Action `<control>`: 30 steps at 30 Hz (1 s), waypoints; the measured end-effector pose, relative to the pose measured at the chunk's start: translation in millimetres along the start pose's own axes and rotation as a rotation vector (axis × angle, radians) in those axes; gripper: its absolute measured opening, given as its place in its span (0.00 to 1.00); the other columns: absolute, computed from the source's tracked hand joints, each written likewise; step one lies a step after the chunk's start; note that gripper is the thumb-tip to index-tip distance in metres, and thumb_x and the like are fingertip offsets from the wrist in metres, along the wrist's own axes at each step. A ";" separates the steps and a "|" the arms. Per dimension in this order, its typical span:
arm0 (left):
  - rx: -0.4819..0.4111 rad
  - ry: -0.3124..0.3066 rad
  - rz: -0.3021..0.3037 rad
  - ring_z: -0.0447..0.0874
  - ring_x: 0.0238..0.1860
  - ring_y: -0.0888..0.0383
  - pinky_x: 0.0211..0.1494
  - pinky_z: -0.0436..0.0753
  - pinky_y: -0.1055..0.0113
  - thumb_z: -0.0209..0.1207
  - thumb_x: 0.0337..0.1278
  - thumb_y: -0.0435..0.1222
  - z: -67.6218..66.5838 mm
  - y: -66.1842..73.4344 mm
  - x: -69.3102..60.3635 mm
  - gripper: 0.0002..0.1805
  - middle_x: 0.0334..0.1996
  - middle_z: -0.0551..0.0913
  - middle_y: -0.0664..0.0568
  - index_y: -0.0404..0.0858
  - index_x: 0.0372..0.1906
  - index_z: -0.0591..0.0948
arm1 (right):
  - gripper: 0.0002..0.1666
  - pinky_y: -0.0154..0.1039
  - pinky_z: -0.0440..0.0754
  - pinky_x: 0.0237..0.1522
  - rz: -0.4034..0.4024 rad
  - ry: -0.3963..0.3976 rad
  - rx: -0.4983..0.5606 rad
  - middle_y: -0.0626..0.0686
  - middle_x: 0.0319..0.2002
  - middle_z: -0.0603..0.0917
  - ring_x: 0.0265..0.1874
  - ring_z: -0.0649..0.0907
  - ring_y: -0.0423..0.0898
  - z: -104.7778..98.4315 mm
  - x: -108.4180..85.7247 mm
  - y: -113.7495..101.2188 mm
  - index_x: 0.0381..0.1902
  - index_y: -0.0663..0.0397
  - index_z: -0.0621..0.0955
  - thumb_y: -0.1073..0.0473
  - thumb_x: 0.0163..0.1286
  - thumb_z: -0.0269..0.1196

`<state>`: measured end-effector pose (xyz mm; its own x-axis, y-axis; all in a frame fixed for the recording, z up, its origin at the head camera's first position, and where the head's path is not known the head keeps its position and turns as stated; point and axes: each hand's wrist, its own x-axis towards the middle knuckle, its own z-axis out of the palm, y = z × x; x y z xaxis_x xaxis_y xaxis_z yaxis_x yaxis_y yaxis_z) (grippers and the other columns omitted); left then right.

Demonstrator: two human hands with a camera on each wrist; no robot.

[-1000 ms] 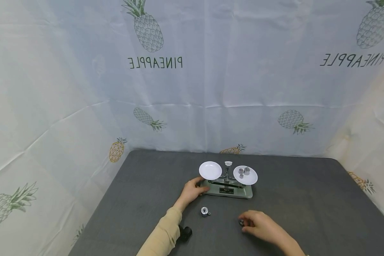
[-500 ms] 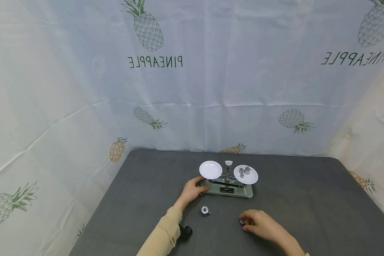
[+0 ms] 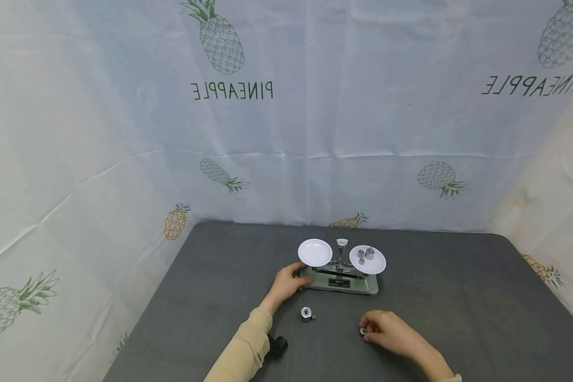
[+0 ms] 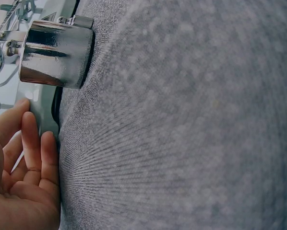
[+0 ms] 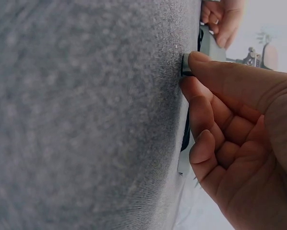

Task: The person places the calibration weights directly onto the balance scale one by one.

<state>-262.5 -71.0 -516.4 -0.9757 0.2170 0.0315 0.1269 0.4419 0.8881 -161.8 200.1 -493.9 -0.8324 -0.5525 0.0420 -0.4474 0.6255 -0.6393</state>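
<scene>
A green balance scale [image 3: 348, 287] stands on the dark table, with an empty white left pan [image 3: 315, 252] and a white right pan [image 3: 373, 265] bearing several small metal weights [image 3: 370, 253]. My left hand [image 3: 284, 285] grips the left end of its base; the left wrist view shows thumb and fingers on the base [image 4: 48, 108]. My right hand [image 3: 390, 333] pinches a small metal weight [image 3: 363, 330] at the table surface, right of centre; in the right wrist view thumb and index finger partly cover that weight [image 5: 186, 64].
A large metal weight [image 3: 306, 313] with a tiny one [image 3: 313, 317] beside it stands in front of the scale. A black object [image 3: 279, 347] lies beside the left sleeve [image 3: 242, 345]. Pineapple-print cloth [image 3: 286, 122] hangs behind the table [image 3: 219, 276].
My right hand has shifted very slightly right with its fingers closer around the small weight. My left hand stays at the scale's base.
</scene>
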 end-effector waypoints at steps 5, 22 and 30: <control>0.005 0.001 0.001 0.73 0.19 0.65 0.24 0.73 0.72 0.65 0.50 0.39 -0.2 1.8 -0.5 0.26 0.20 0.80 0.50 0.35 0.56 0.77 | 0.06 0.28 0.70 0.23 -0.010 0.009 -0.007 0.38 0.23 0.76 0.23 0.70 0.26 -0.5 -0.4 -0.1 0.32 0.53 0.80 0.62 0.56 0.66; 0.004 -0.003 0.000 0.73 0.19 0.66 0.25 0.73 0.72 0.65 0.50 0.39 -0.5 1.9 -1.4 0.26 0.20 0.80 0.51 0.35 0.56 0.76 | 0.07 0.29 0.72 0.26 -0.051 0.142 -0.081 0.39 0.26 0.79 0.26 0.71 0.26 -30.9 4.1 -14.2 0.36 0.55 0.81 0.61 0.59 0.65; 0.001 0.001 0.002 0.73 0.18 0.66 0.24 0.73 0.72 0.65 0.50 0.39 0.1 1.4 -1.1 0.26 0.21 0.81 0.51 0.35 0.56 0.76 | 0.10 0.29 0.72 0.25 -0.023 0.261 -0.159 0.39 0.28 0.79 0.25 0.71 0.26 -51.7 11.8 -22.8 0.39 0.54 0.82 0.64 0.58 0.65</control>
<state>-261.2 -70.5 -515.1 -0.9756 0.2171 0.0332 0.1287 0.4426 0.8874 -178.3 207.8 -439.2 -0.8683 -0.4199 0.2641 -0.4953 0.7042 -0.5088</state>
